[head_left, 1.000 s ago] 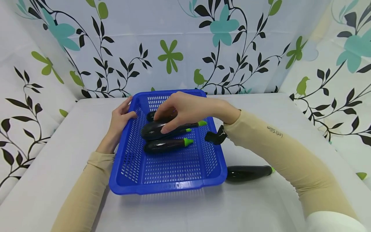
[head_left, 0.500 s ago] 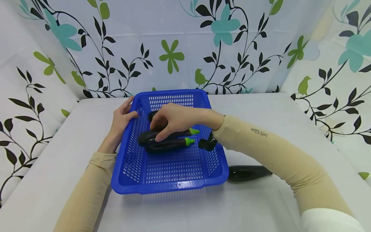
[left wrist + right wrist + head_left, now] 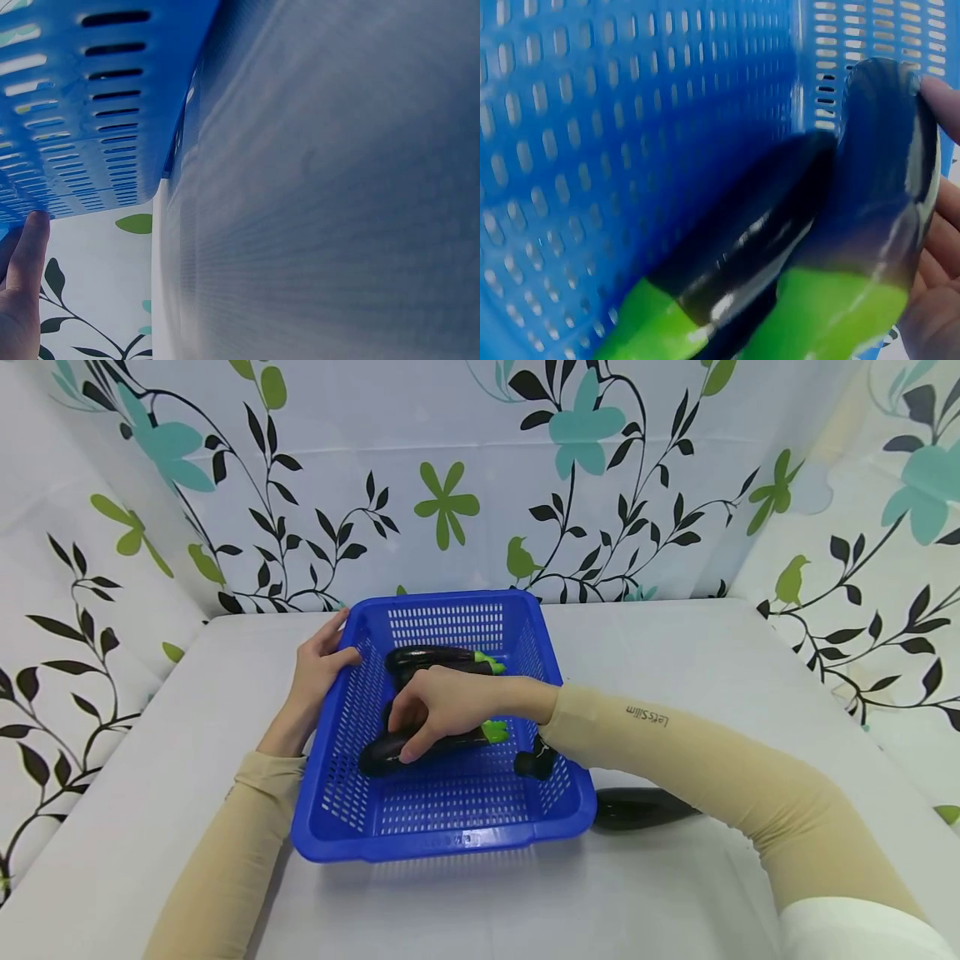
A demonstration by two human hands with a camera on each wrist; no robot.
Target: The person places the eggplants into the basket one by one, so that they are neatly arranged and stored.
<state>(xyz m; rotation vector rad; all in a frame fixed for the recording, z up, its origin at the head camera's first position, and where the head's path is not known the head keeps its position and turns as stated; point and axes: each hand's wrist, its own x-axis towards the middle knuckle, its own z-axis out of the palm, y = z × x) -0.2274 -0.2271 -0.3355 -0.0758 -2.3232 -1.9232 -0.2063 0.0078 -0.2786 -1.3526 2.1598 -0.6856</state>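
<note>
A blue slotted basket point(image 3: 442, 839) stands mid-table. My left hand point(image 3: 324, 662) grips its left rim, thumb over the edge; the left wrist view shows a fingertip point(image 3: 30, 240) against the basket wall point(image 3: 97, 112). My right hand point(image 3: 420, 725) reaches into the basket and holds a dark eggplant point(image 3: 378, 756) with a green cap, low near the basket floor. In the right wrist view the held eggplant point(image 3: 885, 187) lies against a second eggplant point(image 3: 742, 232), with my fingers point(image 3: 937, 225) at its right. Two more eggplants point(image 3: 431, 657) lie at the basket's back.
Another eggplant point(image 3: 633, 807) lies on the white table point(image 3: 675, 652) just right of the basket, partly hidden by my right forearm. Floral curtain walls point(image 3: 450, 485) close in the table at the back and on both sides.
My right hand has drawn the eggplant from the back of the basket toward the front and lower, uncovering the two eggplants at the back. The left hand has stayed on the rim.
</note>
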